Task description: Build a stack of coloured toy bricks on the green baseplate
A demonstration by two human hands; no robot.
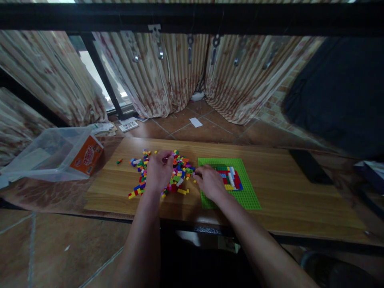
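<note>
So there are 2 bare hands over a wooden table (279, 192); the left hand (159, 172) is right over a messy pile of toy bricks (181, 164), fingers bent inward with a little gap between thumb and fingers; can't tell if it has hold of a brick, too small and dim there; the right hand (211, 182) reaches across the left part of a green plate (250, 200), fingers curled and tips close together at the pile's right edge; can't tell whether something's pinched in there either.

The bricks are loose and all sorts of colours; 1 small green and orange bit (119, 161) sits off to the left by itself; a yellow and red row (136, 193) pokes out at the pile's near left corner; on the green plate there's a flat build (234, 180) in red, white, blue, yellow and green, partly hidden by the right hand.

Beyond the table's left end is a clear plastic box (45, 170) with an orange label (88, 156); a dark flat slab (310, 166) lies toward the table's right end; striped curtains (168, 80) hang behind, with a white paper (196, 122) on the tiled floor.
</note>
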